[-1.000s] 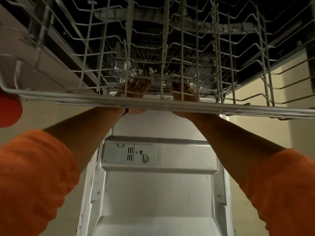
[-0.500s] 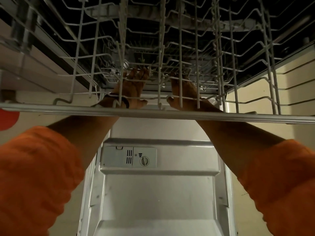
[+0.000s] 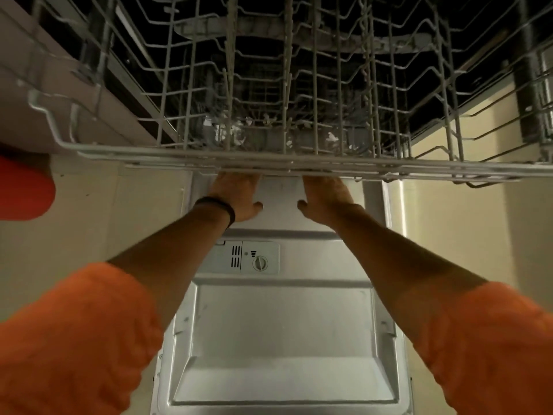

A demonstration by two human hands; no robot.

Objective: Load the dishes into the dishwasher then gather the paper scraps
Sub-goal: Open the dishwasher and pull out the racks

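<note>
Both arms reach forward under the pulled-out upper rack [image 3: 269, 163], which spans the view from 9 to 3 o'clock. The left hand [image 3: 236, 196] sits just below the rack's front rail at about 11 o'clock from the open door [image 3: 281, 339], thumb spread toward 3 o'clock; a dark band [image 3: 223, 205] circles its wrist. The right hand [image 3: 324, 199] mirrors it at 1 o'clock, thumb toward 9. The rail hides the fingertips of both, so I cannot tell what they grip. The detergent dispenser [image 3: 248, 259] lies on the door between the forearms. Orange sleeves [image 3: 74, 339] fill 7 and 5 o'clock. No dishes show in the rack.
</note>
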